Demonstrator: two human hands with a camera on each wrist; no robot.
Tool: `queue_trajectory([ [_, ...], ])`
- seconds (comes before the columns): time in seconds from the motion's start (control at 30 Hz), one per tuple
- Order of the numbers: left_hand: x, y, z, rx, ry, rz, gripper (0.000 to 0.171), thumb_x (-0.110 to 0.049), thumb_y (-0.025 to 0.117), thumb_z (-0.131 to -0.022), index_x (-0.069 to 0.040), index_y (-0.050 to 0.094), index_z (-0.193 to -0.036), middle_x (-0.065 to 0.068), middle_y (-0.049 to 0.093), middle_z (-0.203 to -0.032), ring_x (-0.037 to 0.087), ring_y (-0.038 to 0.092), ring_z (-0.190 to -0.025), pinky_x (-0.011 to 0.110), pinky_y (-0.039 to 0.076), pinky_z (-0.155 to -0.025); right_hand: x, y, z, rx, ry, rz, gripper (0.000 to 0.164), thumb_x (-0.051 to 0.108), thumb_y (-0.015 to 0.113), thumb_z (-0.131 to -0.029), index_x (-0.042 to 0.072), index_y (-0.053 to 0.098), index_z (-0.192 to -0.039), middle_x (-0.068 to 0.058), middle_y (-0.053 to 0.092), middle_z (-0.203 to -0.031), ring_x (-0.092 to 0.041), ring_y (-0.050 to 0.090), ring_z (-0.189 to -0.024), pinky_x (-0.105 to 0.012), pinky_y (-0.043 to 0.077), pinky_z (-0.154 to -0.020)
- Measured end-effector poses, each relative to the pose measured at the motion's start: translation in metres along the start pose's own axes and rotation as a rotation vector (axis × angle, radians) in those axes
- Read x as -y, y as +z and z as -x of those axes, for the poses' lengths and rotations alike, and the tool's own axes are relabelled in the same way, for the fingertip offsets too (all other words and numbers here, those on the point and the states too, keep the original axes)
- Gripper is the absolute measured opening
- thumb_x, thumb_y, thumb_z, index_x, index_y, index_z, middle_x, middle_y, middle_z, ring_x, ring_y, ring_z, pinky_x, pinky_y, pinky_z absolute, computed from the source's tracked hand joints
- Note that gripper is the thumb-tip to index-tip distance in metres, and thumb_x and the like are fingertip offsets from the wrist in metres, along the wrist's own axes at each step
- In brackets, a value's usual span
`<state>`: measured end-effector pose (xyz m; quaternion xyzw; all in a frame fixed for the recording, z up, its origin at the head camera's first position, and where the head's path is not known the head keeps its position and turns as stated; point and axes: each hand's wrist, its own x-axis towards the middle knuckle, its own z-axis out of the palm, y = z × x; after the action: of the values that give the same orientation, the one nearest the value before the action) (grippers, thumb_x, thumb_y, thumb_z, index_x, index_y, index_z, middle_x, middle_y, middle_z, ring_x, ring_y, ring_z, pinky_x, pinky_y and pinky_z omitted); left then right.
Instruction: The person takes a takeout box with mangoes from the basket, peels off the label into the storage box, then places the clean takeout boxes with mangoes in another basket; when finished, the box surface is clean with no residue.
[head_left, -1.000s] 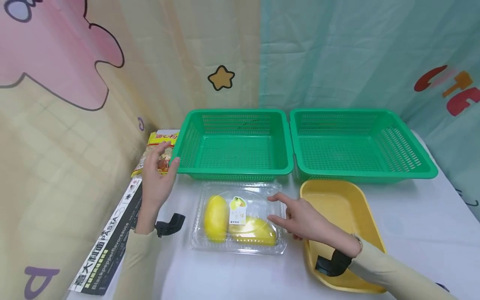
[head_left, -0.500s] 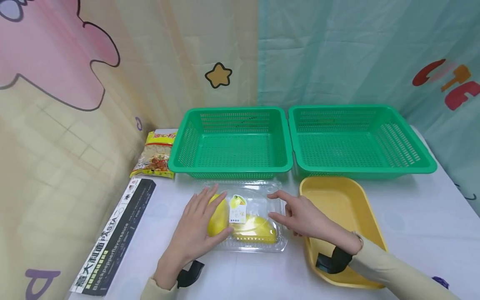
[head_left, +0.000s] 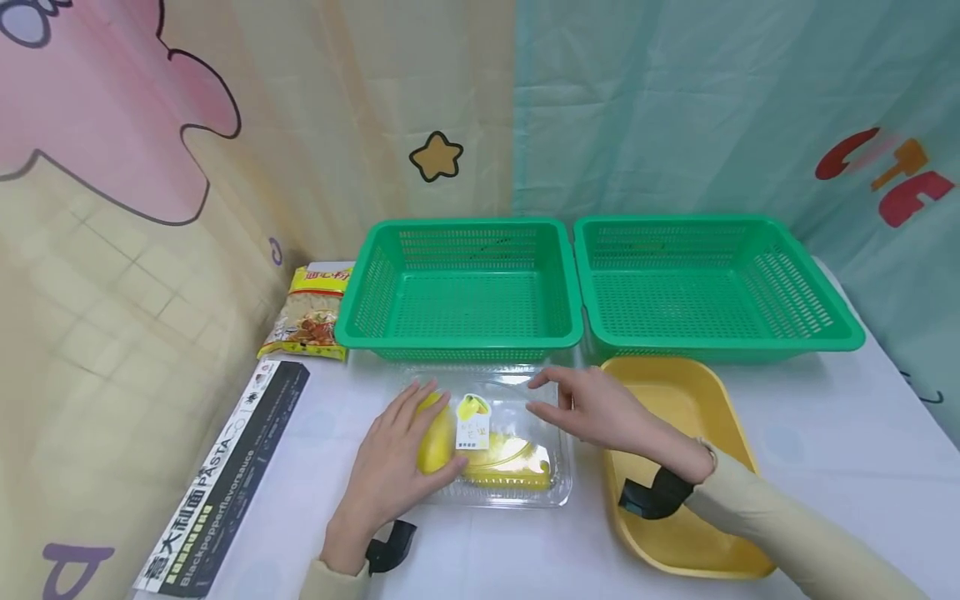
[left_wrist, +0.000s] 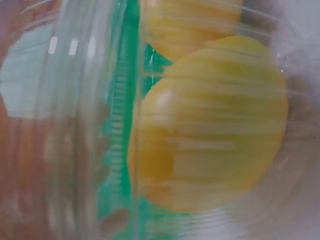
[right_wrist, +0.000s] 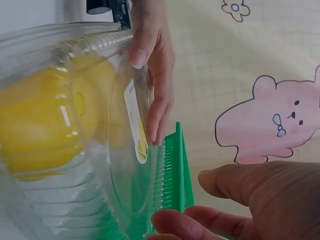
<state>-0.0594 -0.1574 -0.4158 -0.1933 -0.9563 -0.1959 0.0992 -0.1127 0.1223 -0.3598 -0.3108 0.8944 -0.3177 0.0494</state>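
The left hand (head_left: 393,467), fingers extended, is laid over the left side of a clear rectangular plastic clamshell (head_left: 517,404), in which 2 oval yellow fruits (head_left: 510,465) are enclosed; at the clamshell's right edge, the right hand (head_left: 596,404) is held, thumb and forefinger apart. Beyond, 2 green rectangular plastic baskets (head_left: 465,304) are set.
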Motion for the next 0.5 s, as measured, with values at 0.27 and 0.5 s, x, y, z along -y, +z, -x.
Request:
queue_trajectory([
  [0.27,0.0,0.001,0.0,-0.009,-0.015,0.006,0.072,-0.058,0.061,-0.081,-0.015,0.05,-0.139,0.005,0.034,-0.149,0.026,0.025,-0.138,0.051,0.031,-0.104,0.016,0.005,-0.047,0.077,-0.035,0.06,0.024,0.029,0.069,-0.087,0.009,0.069,-0.101,0.01,0.057,-0.068,-0.006,0.048,-0.054,-0.023,0.041,-0.049],
  [0.5,0.001,0.001,0.0,0.001,-0.008,0.003,0.071,-0.058,0.059,-0.083,-0.016,0.049,-0.139,0.003,0.034,-0.149,0.022,0.023,-0.139,0.049,0.03,-0.105,0.03,0.022,-0.069,0.234,0.035,0.09,0.036,0.029,0.076,-0.081,0.007,0.065,-0.106,-0.003,0.06,-0.09,-0.015,0.054,-0.078,-0.028,0.046,-0.063],
])
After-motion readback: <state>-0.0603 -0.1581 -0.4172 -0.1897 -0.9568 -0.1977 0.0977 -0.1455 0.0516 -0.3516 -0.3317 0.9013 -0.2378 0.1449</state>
